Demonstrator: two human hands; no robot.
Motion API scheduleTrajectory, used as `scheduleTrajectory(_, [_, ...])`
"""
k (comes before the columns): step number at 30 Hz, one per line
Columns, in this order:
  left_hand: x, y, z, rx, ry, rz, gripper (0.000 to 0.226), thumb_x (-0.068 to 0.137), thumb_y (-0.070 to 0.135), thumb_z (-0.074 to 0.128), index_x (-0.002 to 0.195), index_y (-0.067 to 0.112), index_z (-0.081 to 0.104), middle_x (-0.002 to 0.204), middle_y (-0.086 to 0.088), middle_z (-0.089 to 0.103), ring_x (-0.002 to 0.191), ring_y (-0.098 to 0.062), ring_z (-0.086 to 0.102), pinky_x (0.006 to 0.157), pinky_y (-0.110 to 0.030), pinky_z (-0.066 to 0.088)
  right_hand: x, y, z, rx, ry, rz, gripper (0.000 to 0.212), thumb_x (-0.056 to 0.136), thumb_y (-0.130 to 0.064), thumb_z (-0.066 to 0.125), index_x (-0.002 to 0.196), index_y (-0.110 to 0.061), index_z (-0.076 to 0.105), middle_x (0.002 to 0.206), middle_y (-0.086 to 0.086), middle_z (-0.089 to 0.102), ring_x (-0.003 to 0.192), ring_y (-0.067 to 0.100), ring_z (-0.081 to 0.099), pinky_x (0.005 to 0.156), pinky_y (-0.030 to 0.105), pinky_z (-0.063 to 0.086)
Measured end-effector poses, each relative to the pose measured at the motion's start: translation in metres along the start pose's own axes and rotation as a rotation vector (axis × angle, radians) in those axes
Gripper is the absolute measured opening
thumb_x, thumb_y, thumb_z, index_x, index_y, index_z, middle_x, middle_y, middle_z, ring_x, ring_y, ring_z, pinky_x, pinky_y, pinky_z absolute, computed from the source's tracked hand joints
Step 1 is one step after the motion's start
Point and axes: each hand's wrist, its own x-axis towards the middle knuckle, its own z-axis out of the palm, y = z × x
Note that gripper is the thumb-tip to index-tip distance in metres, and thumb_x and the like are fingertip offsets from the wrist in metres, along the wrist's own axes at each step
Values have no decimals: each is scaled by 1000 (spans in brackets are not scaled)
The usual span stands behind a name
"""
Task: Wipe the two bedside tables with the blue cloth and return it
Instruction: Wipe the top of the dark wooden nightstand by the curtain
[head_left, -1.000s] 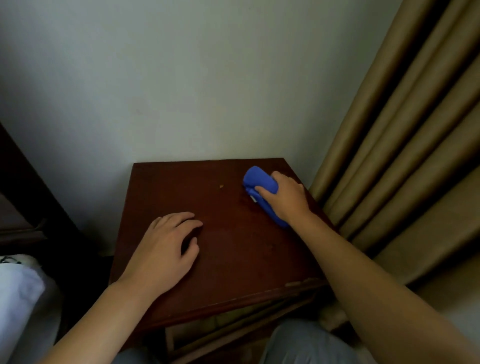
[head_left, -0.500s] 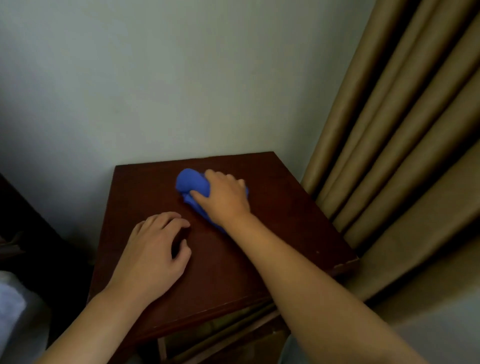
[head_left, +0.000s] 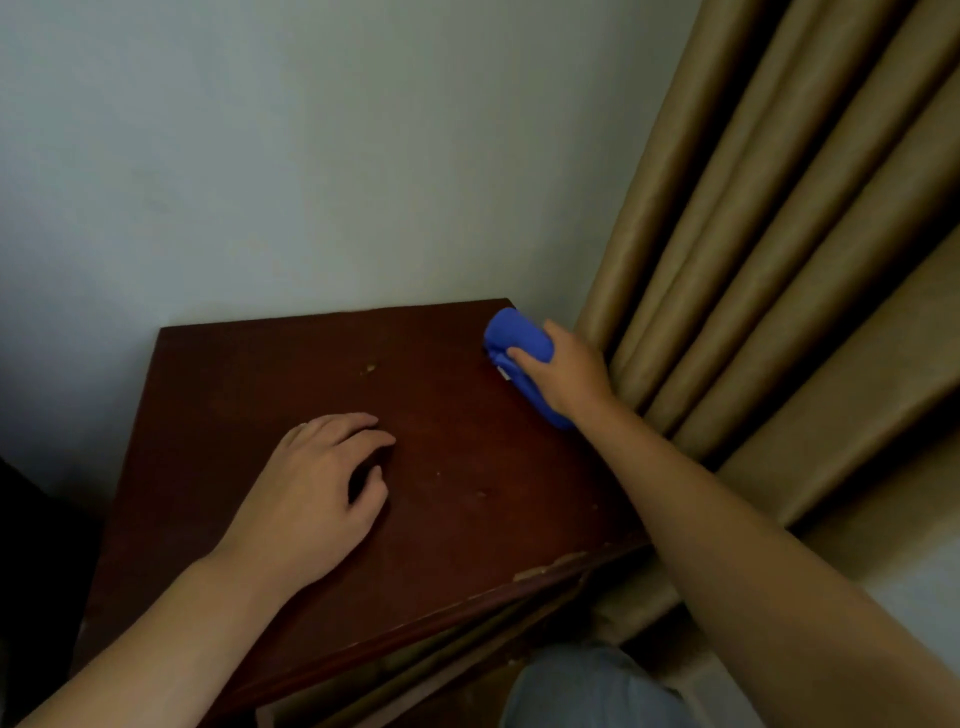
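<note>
Bedside table (head_left: 457, 483): dark reddish-brown wood, square top, seen from above and set against the pale wall; its front edge runs down toward the lower left of the view.
Far left: a dark, shadowed area beside the table; what stands there cannot be told.
Left forearm: bare, coming in from the lower left corner across the table's front edge.
Left hand (head_left: 311, 499): resting palm-down on the left half of the tabletop, fingers loosely bent with their tips on the wood, thumb tucked toward the palm, holding nothing.
Speck (head_left: 368, 369): a small pale mark on the wood beyond the left hand, toward the back of the top.
Scuffs: a few faint light marks on the wood to the right of the left hand.
Chipped edge (head_left: 550, 566): pale bare wood showing along the front right edge of the top.
Knee (head_left: 582, 686): in grey-blue fabric, low in the view below the table's front edge.
Blue cloth (head_left: 514, 338): bunched into a roll at the back right corner of the tabletop, lying on the wood, a small white tag showing at its near side.
Right hand (head_left: 563, 371): gripping the cloth from above, thumb across its near side and fingers curled over the far side, pressing it to the table.
Right forearm: bare, reaching in from the lower right.
Curtain (head_left: 779, 260): tan, hanging in deep folds just beside the table's right edge, close behind the right hand.
</note>
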Motion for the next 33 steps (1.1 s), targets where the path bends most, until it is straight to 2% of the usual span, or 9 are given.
scheduleTrajectory(3, [3, 0, 2, 8, 10, 3, 35, 95, 35, 56, 129, 31, 65, 139, 10, 55, 134, -11, 46, 115, -38, 36, 11, 5, 5, -22, 12, 21, 40, 92, -55, 65, 78, -26, 42, 78, 1, 56, 79, 32, 60, 68, 41, 43])
scheduleTrajectory(6, [3, 0, 3, 8, 7, 5, 35, 95, 36, 56, 128, 33, 64, 137, 11, 55, 133, -10, 46, 113, -36, 37, 19, -9, 16, -127, 42, 8, 32, 93, -56, 60, 91, -24, 55, 96, 8, 70, 92, 35, 64, 79, 42, 49])
scheduleTrajectory(9, [5, 0, 1, 21, 0, 4, 35, 94, 36, 57, 128, 33, 63, 137, 12, 55, 132, -10, 46, 112, -35, 36, 18, -41, 28, -199, 33, -36, 39, 95, -57, 57, 106, -20, 60, 109, 10, 70, 105, 36, 63, 91, 47, 48])
scheduleTrajectory(13, [4, 2, 1, 18, -8, -7, 34, 92, 33, 59, 126, 32, 65, 136, 11, 56, 129, -11, 48, 110, -36, 39, 1, -95, 52, -176, -61, -170, 39, 96, -59, 55, 111, -23, 57, 113, 5, 66, 110, 33, 60, 93, 49, 43])
scheduleTrajectory(18, [1, 3, 0, -10, -14, -10, 36, 91, 29, 62, 127, 30, 66, 137, 10, 57, 131, -10, 46, 112, -35, 37, -33, -111, 51, -56, -132, -352, 32, 95, -61, 58, 97, -32, 47, 103, -1, 63, 103, 30, 58, 82, 43, 35])
scheduleTrajectory(20, [0, 1, 0, -20, -12, -5, 38, 91, 29, 61, 128, 31, 66, 139, 11, 57, 132, -9, 45, 114, -35, 36, -39, -96, 42, -29, -139, -389, 33, 93, -63, 59, 92, -35, 43, 97, -3, 62, 98, 29, 59, 80, 43, 38])
scheduleTrajectory(26, [3, 1, 0, -18, 2, -10, 34, 94, 33, 58, 127, 33, 65, 137, 13, 55, 132, -9, 45, 114, -38, 36, 12, -24, 12, -30, -68, -115, 37, 92, -58, 66, 90, -24, 54, 93, 8, 69, 92, 35, 64, 83, 47, 50])
scheduleTrajectory(29, [4, 1, 0, -15, 4, -13, 33, 94, 33, 58, 126, 33, 66, 136, 13, 56, 132, -9, 46, 113, -39, 37, 42, -11, 19, -43, -49, -49, 34, 93, -60, 63, 93, -27, 54, 98, 7, 70, 93, 34, 65, 74, 37, 42])
scheduleTrajectory(33, [4, 1, -1, -17, 2, -22, 33, 93, 33, 58, 125, 33, 66, 136, 13, 56, 131, -10, 46, 111, -37, 36, 56, -14, 31, -73, -35, -44, 34, 92, -63, 60, 91, -30, 49, 97, 4, 69, 90, 32, 64, 71, 35, 37])
